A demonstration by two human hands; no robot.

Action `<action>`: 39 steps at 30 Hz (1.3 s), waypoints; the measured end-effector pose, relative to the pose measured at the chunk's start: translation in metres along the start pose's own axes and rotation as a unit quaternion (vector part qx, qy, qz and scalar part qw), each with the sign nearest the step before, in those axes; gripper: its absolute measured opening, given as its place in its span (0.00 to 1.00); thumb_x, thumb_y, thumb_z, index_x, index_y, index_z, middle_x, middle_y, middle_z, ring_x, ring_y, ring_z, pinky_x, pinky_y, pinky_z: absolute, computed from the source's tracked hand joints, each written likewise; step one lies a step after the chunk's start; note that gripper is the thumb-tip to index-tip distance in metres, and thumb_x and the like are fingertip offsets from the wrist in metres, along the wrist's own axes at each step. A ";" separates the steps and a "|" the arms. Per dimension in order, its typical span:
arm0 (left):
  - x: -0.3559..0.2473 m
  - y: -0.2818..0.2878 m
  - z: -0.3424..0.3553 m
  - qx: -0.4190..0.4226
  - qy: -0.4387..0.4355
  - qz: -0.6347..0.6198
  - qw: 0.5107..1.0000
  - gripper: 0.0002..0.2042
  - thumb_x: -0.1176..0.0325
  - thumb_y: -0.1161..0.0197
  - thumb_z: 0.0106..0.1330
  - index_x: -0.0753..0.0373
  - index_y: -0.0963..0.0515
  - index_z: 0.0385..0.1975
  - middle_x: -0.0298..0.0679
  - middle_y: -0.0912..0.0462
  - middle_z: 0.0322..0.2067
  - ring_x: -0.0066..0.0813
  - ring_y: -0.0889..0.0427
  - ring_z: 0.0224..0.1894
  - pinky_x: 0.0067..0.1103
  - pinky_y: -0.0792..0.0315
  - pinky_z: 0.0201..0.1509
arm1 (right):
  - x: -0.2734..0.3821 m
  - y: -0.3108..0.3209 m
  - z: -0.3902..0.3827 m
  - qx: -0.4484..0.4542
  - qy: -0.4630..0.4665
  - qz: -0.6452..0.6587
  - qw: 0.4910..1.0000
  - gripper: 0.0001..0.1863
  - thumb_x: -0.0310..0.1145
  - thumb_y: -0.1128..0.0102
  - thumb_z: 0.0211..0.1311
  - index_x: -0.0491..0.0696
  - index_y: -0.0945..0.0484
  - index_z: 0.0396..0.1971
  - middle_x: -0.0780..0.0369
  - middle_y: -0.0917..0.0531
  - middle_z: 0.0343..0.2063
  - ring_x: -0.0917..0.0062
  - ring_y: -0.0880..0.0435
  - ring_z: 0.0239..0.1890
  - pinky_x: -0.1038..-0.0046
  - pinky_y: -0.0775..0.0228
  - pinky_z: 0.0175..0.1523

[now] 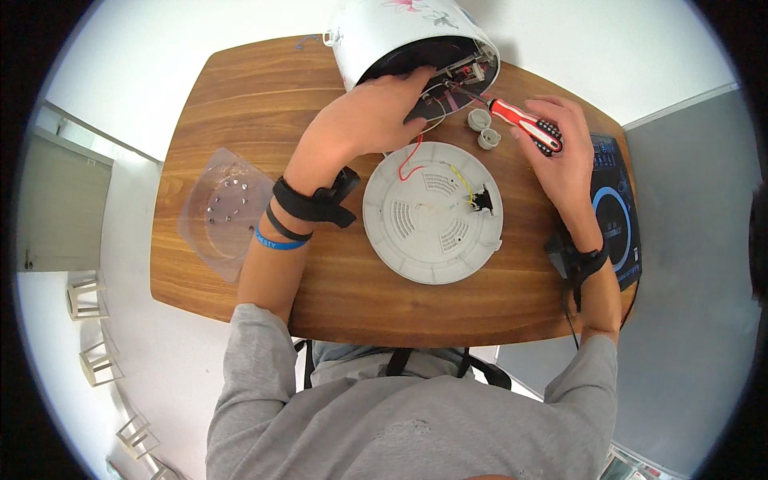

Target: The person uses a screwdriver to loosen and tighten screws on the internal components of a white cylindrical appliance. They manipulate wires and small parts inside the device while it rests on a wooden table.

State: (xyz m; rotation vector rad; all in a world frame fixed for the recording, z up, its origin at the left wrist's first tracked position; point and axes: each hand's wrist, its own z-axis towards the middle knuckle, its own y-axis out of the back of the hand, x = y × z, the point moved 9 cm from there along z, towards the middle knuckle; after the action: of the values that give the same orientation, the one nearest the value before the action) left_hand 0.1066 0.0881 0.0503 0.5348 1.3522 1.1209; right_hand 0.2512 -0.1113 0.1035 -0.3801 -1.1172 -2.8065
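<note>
A white rice cooker (pixel 384 36) with a flower print lies on its side at the far edge of the table, its open underside facing me. Wires and small parts (pixel 476 72) show inside. My left hand (pixel 368 116) grips the cooker's lower rim, fingers inside the opening and thumb below; the fingertips are partly hidden. In my right hand (pixel 564 140) is a red-and-white screwdriver (pixel 518 120), held by the end of its handle, with its shaft pointing into the opening. Nearer me lies the round white base cover (pixel 432 248), vented, with red and yellow-green wires and a black socket.
Two small white round caps (pixel 484 130) sit between cooker and cover. At left, a clear plastic tray (pixel 200 216) holds several small screws. A black induction cooktop (pixel 612 212) stands at the right edge. Stools (pixel 88 300) line the floor at left.
</note>
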 end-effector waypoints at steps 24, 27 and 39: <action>-0.003 -0.007 -0.005 -0.034 -0.074 0.059 0.995 0.31 0.67 0.30 0.71 0.67 0.24 0.74 0.59 0.19 0.70 0.63 0.13 0.62 0.46 0.18 0.69 | 0.004 -0.004 0.000 0.117 -0.025 0.003 0.993 0.19 0.28 0.22 0.71 0.47 0.15 0.59 0.56 0.11 0.51 0.60 0.09 0.51 0.65 0.18 0.56; 0.000 -0.011 -0.003 -0.028 -0.062 0.081 0.994 0.31 0.66 0.30 0.71 0.69 0.23 0.73 0.59 0.22 0.74 0.63 0.13 0.64 0.45 0.18 0.71 | 0.008 -0.002 0.001 0.096 0.021 -0.017 0.995 0.21 0.27 0.21 0.69 0.48 0.14 0.60 0.56 0.12 0.51 0.59 0.10 0.49 0.64 0.17 0.54; -0.003 -0.009 -0.006 -0.021 -0.038 0.090 0.995 0.30 0.64 0.29 0.71 0.65 0.21 0.74 0.57 0.27 0.78 0.63 0.15 0.66 0.44 0.20 0.74 | -0.005 -0.006 -0.008 0.076 -0.071 -0.020 0.994 0.20 0.36 0.34 0.83 0.46 0.20 0.67 0.49 0.17 0.55 0.52 0.13 0.54 0.58 0.18 0.59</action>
State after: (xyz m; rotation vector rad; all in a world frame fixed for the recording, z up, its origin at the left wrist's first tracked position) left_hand 0.1045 0.0800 0.0425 0.6726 1.2312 1.2600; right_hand 0.2529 -0.1123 0.0925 -0.5546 -1.3735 -2.7410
